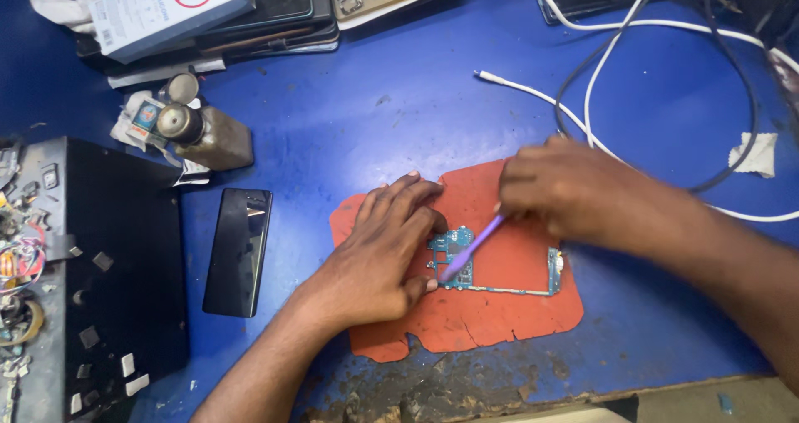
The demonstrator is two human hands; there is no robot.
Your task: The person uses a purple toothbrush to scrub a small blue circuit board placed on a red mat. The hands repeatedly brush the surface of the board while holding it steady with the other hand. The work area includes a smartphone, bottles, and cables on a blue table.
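Blue table (399,98), cables (632,23), phone (239,251)

The desk (399,98) has a matt blue surface, worn rough and flaking to bare brown along its near edge. The orange mat (491,311) looks like soft, dull rubber with torn, cracked edges. The circuit board (466,269) is teal with small shiny metal parts. The purple tool (474,244) looks like smooth plastic. The black phone (240,248) is glossy glass. The white cable (583,106) is smooth plastic. The small bottle (204,131) has a dull metal cap.
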